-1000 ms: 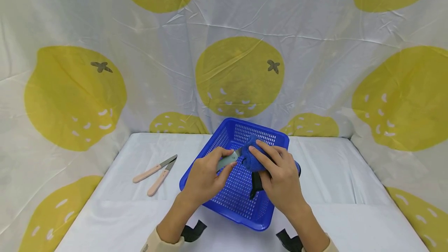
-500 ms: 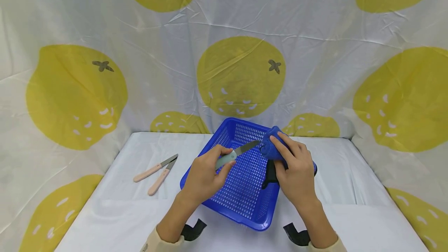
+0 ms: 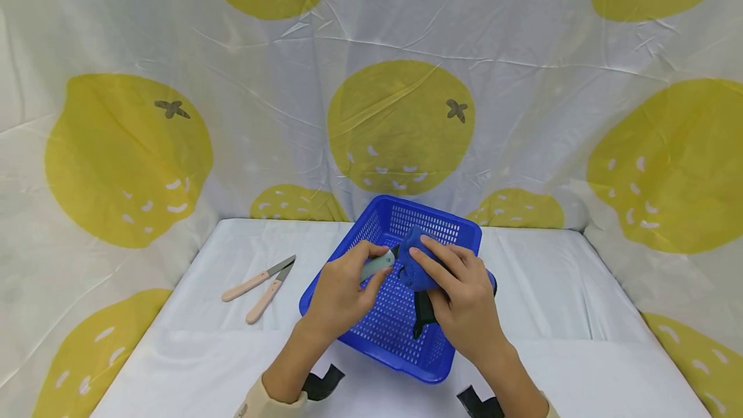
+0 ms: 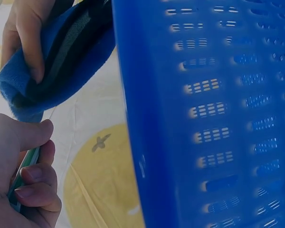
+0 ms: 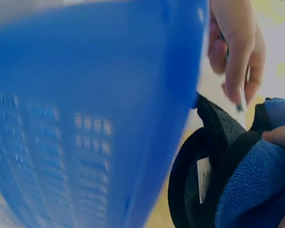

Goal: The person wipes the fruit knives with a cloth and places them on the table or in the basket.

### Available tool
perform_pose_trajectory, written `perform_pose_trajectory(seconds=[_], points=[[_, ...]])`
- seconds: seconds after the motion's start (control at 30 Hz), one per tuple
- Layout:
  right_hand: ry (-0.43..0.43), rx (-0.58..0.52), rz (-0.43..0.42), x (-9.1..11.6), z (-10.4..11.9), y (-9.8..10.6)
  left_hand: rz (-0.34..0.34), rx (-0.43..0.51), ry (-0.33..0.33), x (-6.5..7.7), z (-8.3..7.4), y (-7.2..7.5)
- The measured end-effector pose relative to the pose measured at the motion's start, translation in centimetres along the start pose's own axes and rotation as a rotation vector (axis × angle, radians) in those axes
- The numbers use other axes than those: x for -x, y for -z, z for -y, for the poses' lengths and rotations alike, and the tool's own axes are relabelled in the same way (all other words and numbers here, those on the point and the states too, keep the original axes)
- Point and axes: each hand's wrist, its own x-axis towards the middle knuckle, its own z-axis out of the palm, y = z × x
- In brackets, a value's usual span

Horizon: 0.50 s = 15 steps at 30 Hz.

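Note:
In the head view my left hand (image 3: 342,289) pinches the pale green handle of a knife (image 3: 377,265) above a blue basket. The blade is almost wholly hidden behind a blue cloth (image 3: 413,266). My right hand (image 3: 467,298) grips that cloth around the blade, close to the handle. Seen from the left wrist, the cloth (image 4: 66,88) is folded over, with a dark inner side and fleecy blue outside. A dark border and a white label (image 5: 204,179) show on it in the right wrist view. A black flap of it hangs down over the basket.
Two knives with pinkish handles, one (image 3: 249,286) above the other (image 3: 269,297), lie on the white tabletop to the left, their blade tips together. The perforated blue basket (image 3: 380,353) stands at an angle under both hands. A lemon-print sheet (image 3: 400,128) hangs behind.
Half a second ago the cloth was out at the blade's tip, with the blade bare. My right hand has since brought it back left to the handle. My left hand has stayed nearly still.

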Motion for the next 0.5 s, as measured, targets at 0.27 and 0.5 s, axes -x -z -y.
perform_pose_trajectory(seconds=[0.27,0.5], points=[[0.019,-0.011,0.073,0.47,0.82,-0.87,-0.011,0.025,-0.028,0.06,-0.12,-0.26],[0.007,-0.001,0.064,0.32,0.82,-0.92,-0.007,0.049,-0.055,0.03,-0.07,-0.14]])
